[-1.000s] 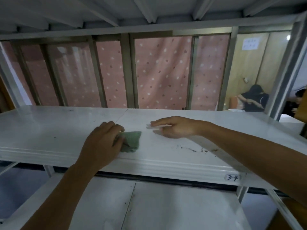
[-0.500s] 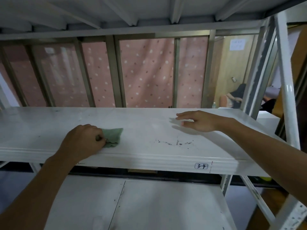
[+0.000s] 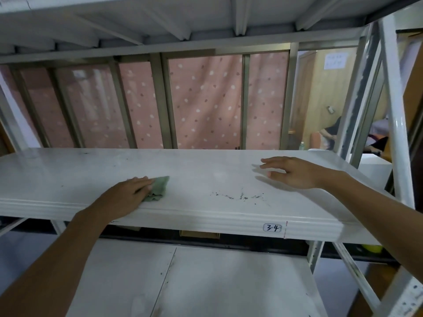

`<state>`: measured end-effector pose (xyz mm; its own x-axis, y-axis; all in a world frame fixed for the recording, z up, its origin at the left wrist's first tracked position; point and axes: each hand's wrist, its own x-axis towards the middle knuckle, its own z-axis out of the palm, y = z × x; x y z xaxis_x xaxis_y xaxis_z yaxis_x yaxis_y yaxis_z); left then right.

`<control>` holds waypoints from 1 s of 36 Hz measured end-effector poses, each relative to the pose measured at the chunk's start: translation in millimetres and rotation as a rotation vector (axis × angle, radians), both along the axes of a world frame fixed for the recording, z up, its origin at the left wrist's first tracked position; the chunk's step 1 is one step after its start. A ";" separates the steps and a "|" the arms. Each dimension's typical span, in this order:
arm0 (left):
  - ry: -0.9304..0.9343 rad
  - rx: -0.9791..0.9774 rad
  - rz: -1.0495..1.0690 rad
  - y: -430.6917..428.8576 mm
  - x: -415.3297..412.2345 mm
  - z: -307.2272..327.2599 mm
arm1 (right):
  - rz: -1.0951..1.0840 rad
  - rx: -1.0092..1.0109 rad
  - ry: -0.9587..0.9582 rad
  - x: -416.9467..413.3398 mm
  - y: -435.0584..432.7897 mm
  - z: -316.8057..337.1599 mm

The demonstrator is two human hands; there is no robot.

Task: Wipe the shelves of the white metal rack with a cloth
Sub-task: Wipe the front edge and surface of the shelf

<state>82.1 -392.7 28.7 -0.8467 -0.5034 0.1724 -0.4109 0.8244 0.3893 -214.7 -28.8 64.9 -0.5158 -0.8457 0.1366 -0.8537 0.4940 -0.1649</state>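
The white metal shelf (image 3: 206,165) runs across the middle of the view, its front lip marked "3-4". My left hand (image 3: 124,196) lies on its near-left part with fingers stretched out, pressing a small green cloth (image 3: 158,188) flat onto the surface. The cloth sticks out to the right of my fingertips. A patch of dark specks (image 3: 240,196) lies right of the cloth, near the front edge. My right hand (image 3: 290,171) rests on the shelf at the right with fingers spread and straight, holding nothing.
A lower white shelf (image 3: 206,282) lies below. The underside of the upper shelf (image 3: 206,17) hangs close overhead. White rack uprights (image 3: 393,110) stand at the right. A pink dotted curtain (image 3: 206,99) hangs behind window bars. A seated person (image 3: 329,131) is far right.
My left hand has flattened out on the cloth, which it was bunching with curled fingers. It has slid the cloth rightward. My right hand has stayed on the right part of the shelf.
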 end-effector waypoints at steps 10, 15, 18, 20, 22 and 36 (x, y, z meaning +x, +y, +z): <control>-0.255 -0.427 0.388 37.4 6.2 22.5 | -0.006 0.045 -0.012 7.3 20.2 -1.4; -0.028 -0.237 0.212 27.9 0.2 22.8 | -0.007 -0.019 0.002 5.5 29.1 -0.3; -0.127 -0.021 0.012 23.0 0.9 4.3 | -0.008 -0.033 -0.007 4.3 35.1 -1.2; -0.160 0.001 0.030 25.3 1.6 -3.5 | -0.022 -0.034 -0.015 5.1 37.4 -4.3; -0.114 -0.001 0.072 31.9 0.2 -5.3 | -0.063 -0.051 -0.046 8.6 40.4 -9.0; -0.098 0.122 0.140 72.0 -53.8 3.9 | -0.389 -0.155 0.032 36.3 85.5 -38.6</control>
<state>28.3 -320.7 32.6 -0.7767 -0.6295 0.0231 -0.5591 0.7058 0.4350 -178.4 56.7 26.4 -0.7863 -0.5567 0.2680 -0.6141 0.7519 -0.2397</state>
